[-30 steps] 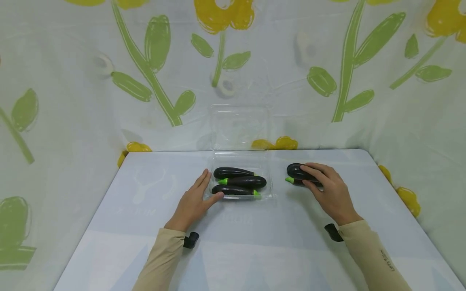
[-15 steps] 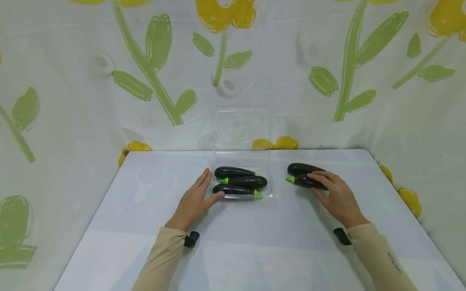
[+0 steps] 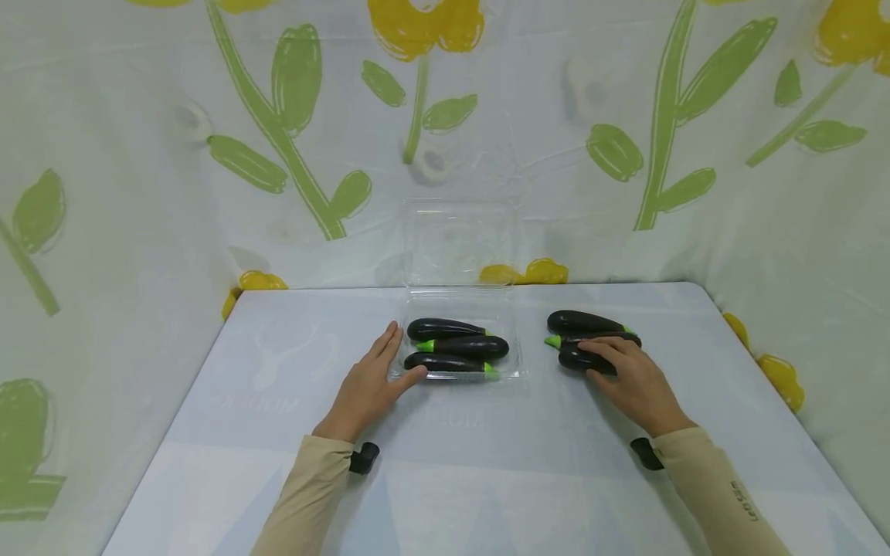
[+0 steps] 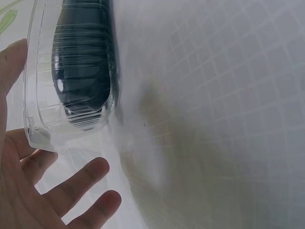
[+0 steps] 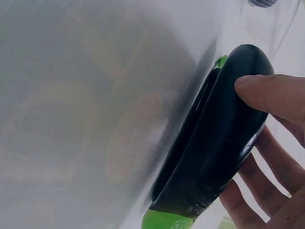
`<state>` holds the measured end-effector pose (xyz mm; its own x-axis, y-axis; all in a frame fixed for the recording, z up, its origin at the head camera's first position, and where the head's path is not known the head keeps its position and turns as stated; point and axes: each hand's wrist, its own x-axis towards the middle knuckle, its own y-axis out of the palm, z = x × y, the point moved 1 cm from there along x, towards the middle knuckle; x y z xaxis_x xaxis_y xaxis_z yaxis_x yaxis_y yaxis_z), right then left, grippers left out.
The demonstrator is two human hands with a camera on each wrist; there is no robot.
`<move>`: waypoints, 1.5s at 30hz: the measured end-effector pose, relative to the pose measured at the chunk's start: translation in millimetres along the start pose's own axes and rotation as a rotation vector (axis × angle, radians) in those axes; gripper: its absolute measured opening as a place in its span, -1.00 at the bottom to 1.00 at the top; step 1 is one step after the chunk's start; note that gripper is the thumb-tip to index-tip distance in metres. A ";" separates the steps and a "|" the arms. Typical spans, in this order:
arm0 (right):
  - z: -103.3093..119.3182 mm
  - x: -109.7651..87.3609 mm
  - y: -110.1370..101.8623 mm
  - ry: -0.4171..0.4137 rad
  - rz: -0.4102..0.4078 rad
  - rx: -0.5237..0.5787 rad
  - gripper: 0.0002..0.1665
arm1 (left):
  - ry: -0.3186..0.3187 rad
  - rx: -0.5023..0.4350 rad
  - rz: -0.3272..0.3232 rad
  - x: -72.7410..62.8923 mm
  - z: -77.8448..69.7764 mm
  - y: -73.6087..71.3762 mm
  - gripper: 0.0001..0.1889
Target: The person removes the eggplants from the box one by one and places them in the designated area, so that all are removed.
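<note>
Three dark eggplants lie in a clear plastic clamshell box (image 3: pixel 518 363) on the table. My left hand (image 3: pixel 368 394) rests at the box's left front corner, thumb along the front wall and fingers fairly straight by the side. In the left wrist view an eggplant (image 4: pixel 83 57) shows through the box wall. Right of the box, my right hand (image 3: pixel 636 378) pinches the front eggplant (image 3: pixel 575 360) between thumb and fingers; its green stem end appears in the right wrist view. Close behind it lie a middle eggplant (image 3: pixel 572 340), stem to the left, and a back eggplant (image 3: pixel 584 320).
The box's clear lid (image 3: pixel 459 243) stands raised at the table's back edge, against a white curtain (image 3: pixel 528 116) printed with flowers and leaves. The white table (image 3: pixel 487 479) extends in front of both hands. Dark wrist cameras (image 3: pixel 364 458) sit under the sleeves.
The right hand shifted from the rear eggplants to the front one. Three eggplants now show side by side on the right, where two showed before. The left hand and box stayed put.
</note>
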<state>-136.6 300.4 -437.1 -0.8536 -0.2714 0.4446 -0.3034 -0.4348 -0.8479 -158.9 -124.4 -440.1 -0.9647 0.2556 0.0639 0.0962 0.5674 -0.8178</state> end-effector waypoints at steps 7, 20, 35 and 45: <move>-2.3 -1.5 2.6 -0.018 -0.003 -0.009 -0.38 | -0.003 -0.004 -0.003 -0.5 -0.7 -1.1 -0.01; -1.2 -2.5 0.9 -0.037 -0.018 -0.007 -0.43 | 0.003 0.001 -0.011 0.2 -0.5 -0.3 -0.01; 4.3 4.6 -5.3 -0.041 -0.017 0.035 -0.44 | 0.004 0.001 -0.015 2.0 -0.6 1.1 0.00; 11.6 10.9 -8.1 -0.054 -0.017 0.063 -0.49 | -0.014 -0.005 -0.006 -0.4 -1.4 0.2 -0.02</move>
<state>-138.6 291.1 -422.1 -0.8241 -0.3083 0.4751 -0.2890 -0.4926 -0.8209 -158.2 -123.3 -439.4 -0.9686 0.2409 0.0610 0.0913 0.5732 -0.8144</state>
